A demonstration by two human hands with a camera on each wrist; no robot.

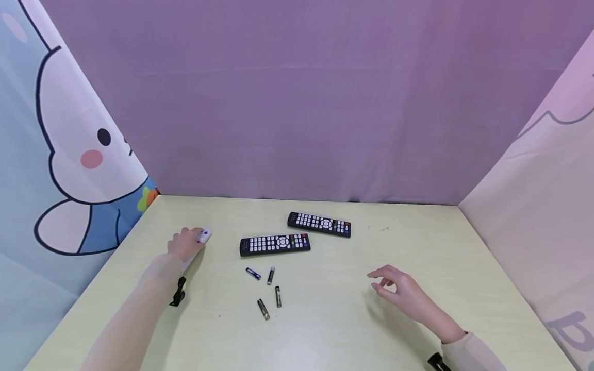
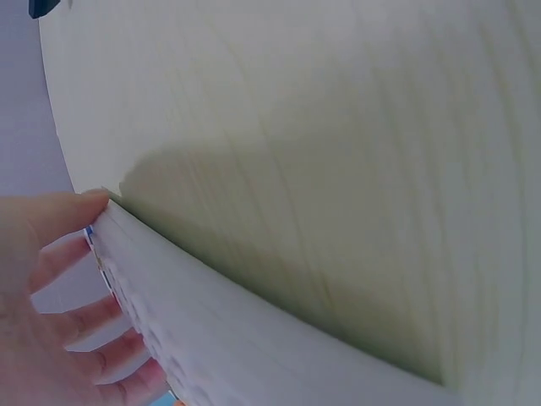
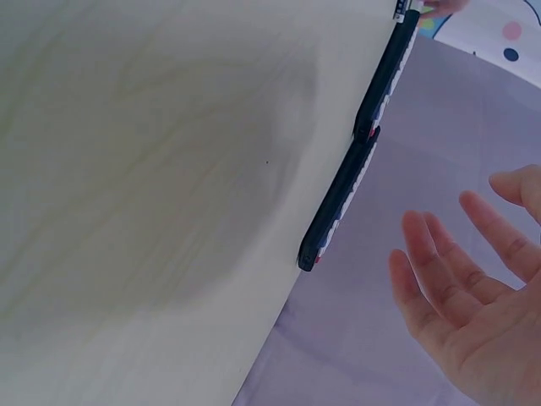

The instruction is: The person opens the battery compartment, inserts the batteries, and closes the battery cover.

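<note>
At the left of the table, my left hand (image 1: 185, 243) grips a white remote control (image 1: 204, 235). In the left wrist view the thumb presses one long edge of the remote (image 2: 220, 313), with the fingers along its button side. My right hand (image 1: 402, 293) hovers over the right part of the table, fingers loosely bent and holding nothing. Two black remotes lie on the tabletop between the hands: one nearer (image 1: 275, 245), the other (image 1: 319, 224) farther back and to the right. Several small batteries (image 1: 263, 309) are scattered in front of them.
The pale wooden table (image 1: 334, 330) ends at a purple cloth (image 1: 297, 103) at the back. Printed cloths hang on both sides, a cartoon one (image 1: 93, 129) at left and a pinkish one (image 1: 533, 206) at right. Dark straps sit near both wrists.
</note>
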